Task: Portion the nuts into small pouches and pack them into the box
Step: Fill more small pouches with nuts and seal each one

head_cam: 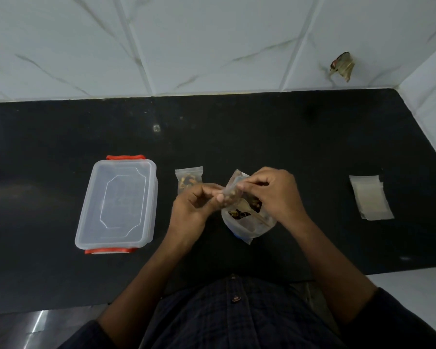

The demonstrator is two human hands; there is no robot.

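Both hands, left hand (194, 205) and right hand (272, 192), pinch a small pouch (233, 191) of nuts above the bigger nut bag (247, 220). A filled pouch (188, 178) lies just left; the lidded box (117, 202) sits farther left, empty pouches (370, 197) far right.

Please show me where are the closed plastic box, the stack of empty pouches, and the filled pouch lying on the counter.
plastic box (117, 201): head view, lid centre.
empty pouches (370, 197): head view, top pouch's middle.
filled pouch (188, 178): head view, upper half.

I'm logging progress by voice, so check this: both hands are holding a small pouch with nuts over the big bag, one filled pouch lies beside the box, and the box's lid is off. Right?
One thing is wrong: the box has its lid on, as the head view shows. The rest holds: the left hand and right hand hold a small pouch above the big bag, and a filled pouch lies beside the box.
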